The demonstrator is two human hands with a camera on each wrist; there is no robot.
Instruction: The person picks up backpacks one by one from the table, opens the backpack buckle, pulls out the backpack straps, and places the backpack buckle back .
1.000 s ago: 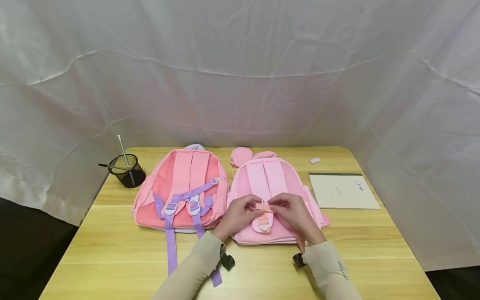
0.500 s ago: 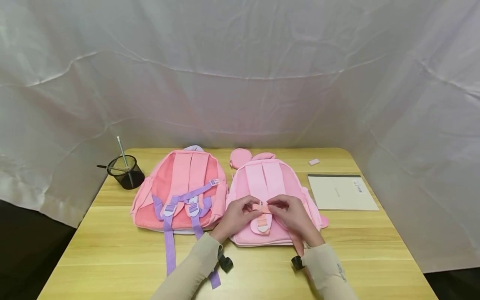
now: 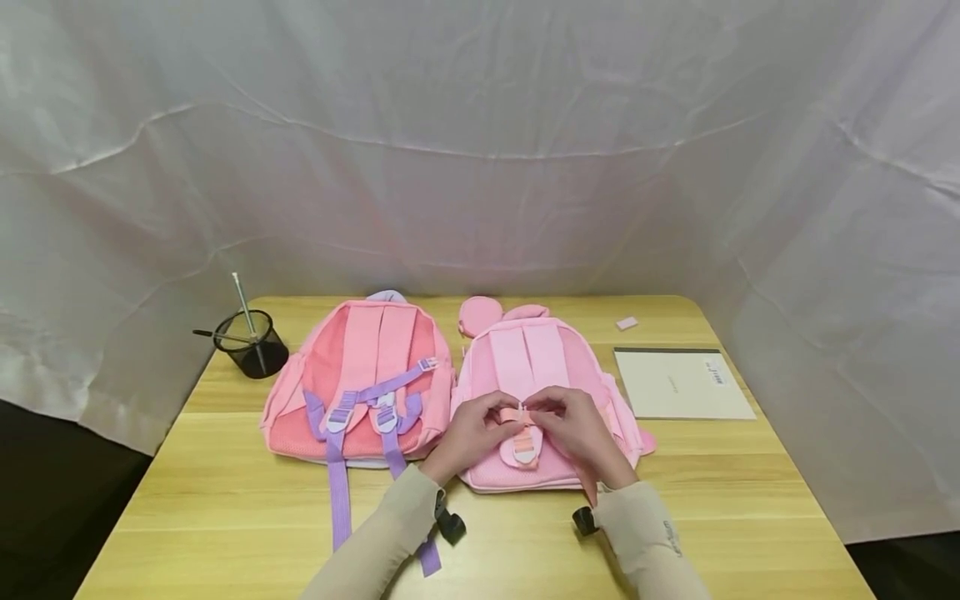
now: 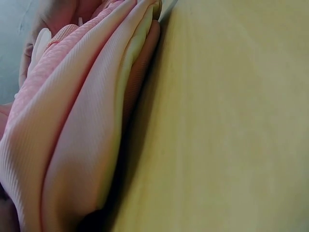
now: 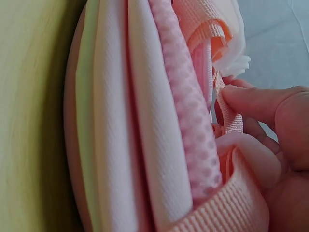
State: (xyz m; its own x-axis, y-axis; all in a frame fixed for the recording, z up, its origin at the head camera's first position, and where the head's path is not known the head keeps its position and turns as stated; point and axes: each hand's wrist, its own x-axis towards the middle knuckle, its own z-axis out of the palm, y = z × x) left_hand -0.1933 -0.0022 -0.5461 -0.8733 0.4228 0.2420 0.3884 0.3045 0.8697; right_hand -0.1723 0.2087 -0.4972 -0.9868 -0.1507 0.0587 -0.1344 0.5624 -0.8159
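A light pink backpack [image 3: 581, 362] lies on the table with its shoulder straps facing up. Over its lower middle, my left hand [image 3: 474, 427] pinches a peach webbing strap [image 3: 516, 415] between thumb and fingers. My right hand [image 3: 576, 427] pinches the same webbing close by on the right, and its thumb [image 5: 256, 101] presses on it in the right wrist view. A white buckle [image 3: 524, 457] threaded with peach webbing sits just below the hands. In the left wrist view the backpack's side [image 4: 91, 116] hides most of the left hand.
Left of it lies a coral backpack [image 3: 363, 350] with purple straps [image 3: 340, 500] trailing toward the front. A black mesh pen cup [image 3: 262, 358] stands at the back left. On the right are a notebook [image 3: 678, 387] and a small pink eraser-like block [image 3: 627, 323].
My right hand has shifted slightly left, nearer the left hand, still pinching the strap. The left hand keeps its grip in nearly the same place.
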